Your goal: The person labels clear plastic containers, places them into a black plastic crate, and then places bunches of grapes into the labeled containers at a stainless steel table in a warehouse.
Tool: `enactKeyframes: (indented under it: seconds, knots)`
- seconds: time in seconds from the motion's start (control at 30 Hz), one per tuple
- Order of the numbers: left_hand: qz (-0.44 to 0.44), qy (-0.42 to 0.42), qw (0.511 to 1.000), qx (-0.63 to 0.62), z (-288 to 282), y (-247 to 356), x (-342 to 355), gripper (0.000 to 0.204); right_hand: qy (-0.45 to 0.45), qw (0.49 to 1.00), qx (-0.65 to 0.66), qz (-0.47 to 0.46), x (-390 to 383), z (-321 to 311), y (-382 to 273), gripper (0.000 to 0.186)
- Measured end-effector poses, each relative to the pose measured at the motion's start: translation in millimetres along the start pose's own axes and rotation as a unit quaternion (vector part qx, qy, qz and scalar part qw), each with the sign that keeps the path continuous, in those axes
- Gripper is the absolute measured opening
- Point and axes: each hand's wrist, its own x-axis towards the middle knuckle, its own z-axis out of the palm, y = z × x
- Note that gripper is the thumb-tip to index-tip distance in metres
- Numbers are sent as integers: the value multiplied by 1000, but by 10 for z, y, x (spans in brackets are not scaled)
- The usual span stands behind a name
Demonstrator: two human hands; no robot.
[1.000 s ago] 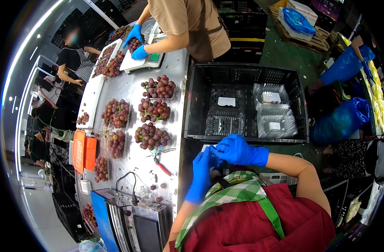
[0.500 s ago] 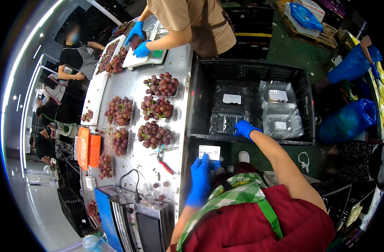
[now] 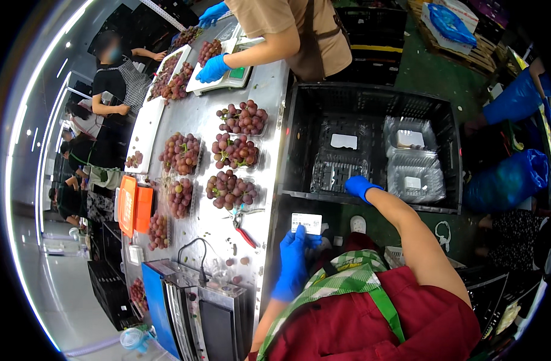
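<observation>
My left hand point(image 3: 292, 262), in a blue glove, pinches a small white printed label point(image 3: 305, 223) between thumb and fingers, beside the metal table's edge. My right hand point(image 3: 361, 188), also gloved in blue, is at the near right corner of a clear plastic box point(image 3: 336, 172), its fingers curled against the edge; their tips are partly hidden. That box lies in a black crate point(image 3: 372, 90). Behind it is another clear box bearing a white label point(image 3: 344, 141). Two more labelled clear boxes, the far one point(image 3: 411, 137) and the near one point(image 3: 415, 180), fill the crate's right side.
On the metal table point(image 3: 269, 144) are several boxes of red grapes point(image 3: 232, 189), red-handled pruning shears point(image 3: 245, 236), an orange container point(image 3: 135, 206) and a machine with a cable point(image 3: 218, 316). Across it a co-worker in blue gloves point(image 3: 213, 69) stands by a scale point(image 3: 238, 73).
The whole view has shifted slightly; my hands keep nearly the same places. The co-worker's far hand has left the grapes on the scale and moved away.
</observation>
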Motion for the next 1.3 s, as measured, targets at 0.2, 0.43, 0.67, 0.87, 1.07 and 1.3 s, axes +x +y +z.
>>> enactKeyframes:
  seconds: [0.2,0.43,0.67,0.87,1.07,1.3]
  knots:
    - [0,22,1000,8,-86,-66,26,21,-147,988,44,-9,66,13,56,29]
    - [-27,31,996,84,-78,-43,-65,20,-49,998,-7,-46,-67,-134,-137,23]
    - [-20,6,995,94,-68,26,-15,20,341,937,79,4,-548,-1099,-375,11]
    - [61,-94,993,38,230,291,-19,21,228,870,434,49,-1976,-2817,-877,26]
    - [140,-164,976,13,477,370,-48,20,191,859,473,49,-2513,-3038,-1087,27]
    - [116,-201,973,17,490,367,-239,19,209,842,492,70,-2768,-3007,-1207,26]
